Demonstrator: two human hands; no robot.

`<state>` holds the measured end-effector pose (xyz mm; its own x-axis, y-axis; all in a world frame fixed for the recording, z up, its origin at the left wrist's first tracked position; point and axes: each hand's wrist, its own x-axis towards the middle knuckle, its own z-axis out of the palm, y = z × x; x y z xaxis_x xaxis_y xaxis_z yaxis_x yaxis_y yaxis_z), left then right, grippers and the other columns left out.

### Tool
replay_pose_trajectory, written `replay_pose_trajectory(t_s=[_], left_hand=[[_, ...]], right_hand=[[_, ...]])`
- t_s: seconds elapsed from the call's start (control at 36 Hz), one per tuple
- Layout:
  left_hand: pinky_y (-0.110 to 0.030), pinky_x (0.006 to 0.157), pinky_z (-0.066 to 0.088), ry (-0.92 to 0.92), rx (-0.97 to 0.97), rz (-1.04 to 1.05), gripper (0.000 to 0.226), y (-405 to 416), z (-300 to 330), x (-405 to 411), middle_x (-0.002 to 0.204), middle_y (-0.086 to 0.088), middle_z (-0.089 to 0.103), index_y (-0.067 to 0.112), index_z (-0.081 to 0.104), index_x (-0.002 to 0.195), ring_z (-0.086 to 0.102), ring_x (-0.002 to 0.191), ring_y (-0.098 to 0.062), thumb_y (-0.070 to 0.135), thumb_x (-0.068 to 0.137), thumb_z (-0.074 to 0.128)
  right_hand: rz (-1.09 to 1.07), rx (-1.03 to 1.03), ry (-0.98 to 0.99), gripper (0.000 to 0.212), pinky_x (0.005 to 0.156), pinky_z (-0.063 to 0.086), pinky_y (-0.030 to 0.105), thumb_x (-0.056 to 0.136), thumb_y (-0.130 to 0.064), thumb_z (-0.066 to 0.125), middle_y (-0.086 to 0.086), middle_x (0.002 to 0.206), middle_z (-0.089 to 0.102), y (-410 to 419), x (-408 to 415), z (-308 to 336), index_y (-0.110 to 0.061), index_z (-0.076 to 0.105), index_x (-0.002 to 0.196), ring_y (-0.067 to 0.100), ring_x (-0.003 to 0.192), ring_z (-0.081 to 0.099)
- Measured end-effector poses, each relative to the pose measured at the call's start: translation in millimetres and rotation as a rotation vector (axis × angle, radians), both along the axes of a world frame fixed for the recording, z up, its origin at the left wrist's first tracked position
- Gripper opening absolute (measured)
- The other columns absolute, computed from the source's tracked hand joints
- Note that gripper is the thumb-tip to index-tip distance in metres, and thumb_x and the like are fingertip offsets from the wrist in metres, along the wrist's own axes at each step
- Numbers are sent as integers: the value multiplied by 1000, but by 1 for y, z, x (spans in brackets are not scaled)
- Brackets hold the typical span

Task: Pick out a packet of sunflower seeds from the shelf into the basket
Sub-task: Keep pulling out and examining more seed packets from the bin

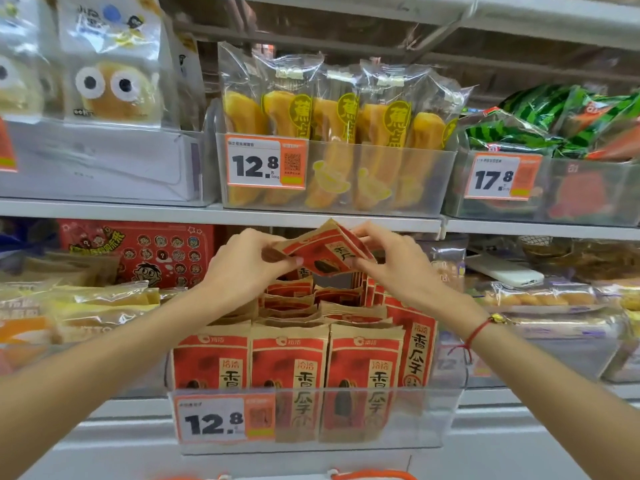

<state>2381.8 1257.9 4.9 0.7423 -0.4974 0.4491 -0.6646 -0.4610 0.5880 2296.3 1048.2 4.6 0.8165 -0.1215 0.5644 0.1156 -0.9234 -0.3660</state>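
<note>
Above the clear bin (311, 420) of seed packs, both hands hold one sunflower seed packet (325, 252): left hand (247, 263) pinches its nine-o'clock edge, right hand (394, 263) its three-o'clock edge. Picking looks done; carrying it to the basket (374, 475), whose orange rim shows at six o'clock, remains.

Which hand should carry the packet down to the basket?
Either could: left hand and right hand both pinch the packet. Slight edge to the right, since the orange basket handle shows below on its side.
</note>
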Motion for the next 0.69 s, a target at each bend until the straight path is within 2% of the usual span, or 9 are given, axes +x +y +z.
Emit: replay_pose_trajectory(t_s=[0.08, 0.17, 0.25, 0.31, 0.39, 0.44, 0.5, 0.58, 0.69], left_hand=[[-43, 75, 57, 8, 17, 18, 8, -1, -8, 11, 77, 4, 75, 49, 70, 89, 69, 72, -18, 41, 87, 69], [-42, 78, 57, -6, 46, 47, 21, -2, -12, 19, 89, 8, 76, 42, 71, 108, 70, 80, -15, 42, 87, 68], [-36, 77, 56, -54, 124, 30, 23, -5, -10, 23, 95, 11, 75, 37, 72, 110, 66, 76, -6, 41, 88, 67], [-31, 74, 53, -109, 189, 24, 22, -12, -7, 22, 96, 13, 74, 36, 72, 109, 62, 69, -2, 40, 89, 65], [-28, 70, 46, -186, 291, 16, 22, -27, -4, 22, 95, 10, 73, 39, 71, 111, 63, 81, -9, 42, 92, 61], [-21, 63, 39, -216, 365, 5, 23, -38, -6, 27, 101, 9, 73, 36, 70, 114, 61, 82, -7, 39, 94, 59], [-18, 64, 37, -235, 429, 3, 25, -46, -10, 33, 107, 10, 72, 33, 70, 117, 62, 87, -7, 36, 95, 58], [-21, 67, 40, -247, 493, 4, 26, -53, -14, 42, 110, 9, 71, 31, 70, 117, 63, 93, -10, 36, 95, 59], [-26, 75, 49, -264, 438, -17, 27, -53, -9, 46, 111, 9, 70, 32, 68, 117, 63, 101, -11, 37, 92, 62]], right_hand=[[-9, -62, 46, 26, 75, 46, 34, 91, -30, 63, -12, 109, 71, 2, 11, -7, -33, 54, 114, 17, 99, 65], [-19, -123, 116, 25, 77, 50, 39, 93, -33, 59, -7, 112, 71, 2, 20, -14, -30, 49, 116, 22, 98, 66], [-6, -81, 111, 29, 78, 50, 37, 90, -37, 64, -8, 113, 69, -3, 21, -14, -30, 51, 115, 17, 98, 65], [25, -37, -7, 30, 79, 52, 37, 84, -34, 70, -13, 105, 70, -6, 18, -10, -35, 57, 111, 10, 96, 65], [5, -61, -100, 27, 76, 55, 38, 79, -28, 73, -14, 87, 71, -11, 17, -6, -38, 66, 104, 3, 86, 66], [-32, -134, -36, 21, 77, 56, 38, 81, -28, 71, -14, 86, 72, -12, 18, -4, -38, 71, 100, 4, 86, 65], [-58, -249, 80, 20, 81, 55, 38, 84, -29, 68, -13, 93, 74, -12, 20, -3, -38, 73, 101, 9, 91, 66], [-64, -407, 187, 26, 85, 52, 35, 91, -25, 60, -11, 107, 73, -9, 26, -2, -37, 71, 111, 15, 101, 64], [-30, -476, 205, 25, 80, 49, 34, 94, -23, 58, -5, 107, 72, -4, 40, 2, -32, 72, 113, 22, 101, 64]])
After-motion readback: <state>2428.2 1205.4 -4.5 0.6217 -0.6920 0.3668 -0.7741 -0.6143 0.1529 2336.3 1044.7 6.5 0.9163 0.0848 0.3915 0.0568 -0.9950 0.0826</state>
